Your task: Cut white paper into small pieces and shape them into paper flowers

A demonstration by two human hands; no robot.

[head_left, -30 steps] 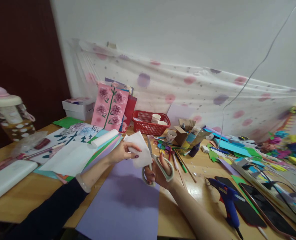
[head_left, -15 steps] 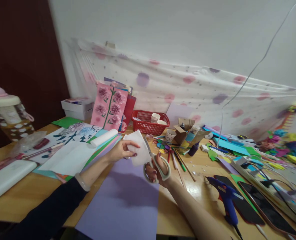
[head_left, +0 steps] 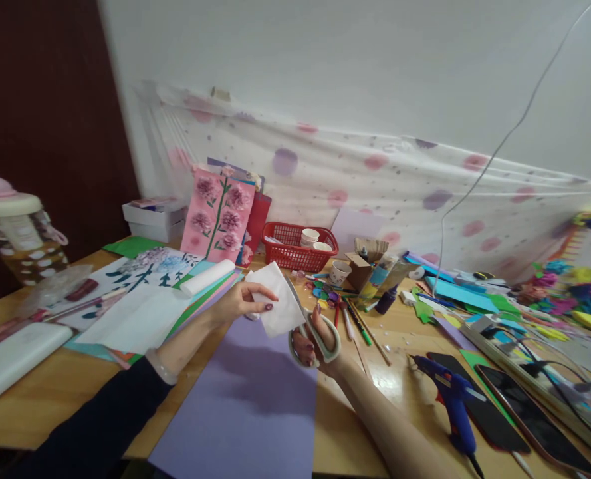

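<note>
My left hand point(head_left: 242, 303) pinches a folded piece of white paper point(head_left: 281, 313) by its left side, thumb and fingers on either face. The fingers of my right hand point(head_left: 318, 339) go through the pale handles of a pair of scissors point(head_left: 336, 344). Its blades point up and away, lying along the paper's right edge; whether they are fully closed I cannot tell. Both hands are held above a purple sheet of paper point(head_left: 240, 406) on the table.
A red basket point(head_left: 300, 256) with paper cups stands at the back. Left lie stacked coloured papers and a white roll point(head_left: 208, 277). Right are a blue glue gun point(head_left: 449, 392), phones point(head_left: 534, 412), a power strip and pens. A pink flower picture point(head_left: 218, 213) leans behind.
The scissor handles have come closer together and the blades have narrowed against the paper's edge. My left hand has hardly moved.
</note>
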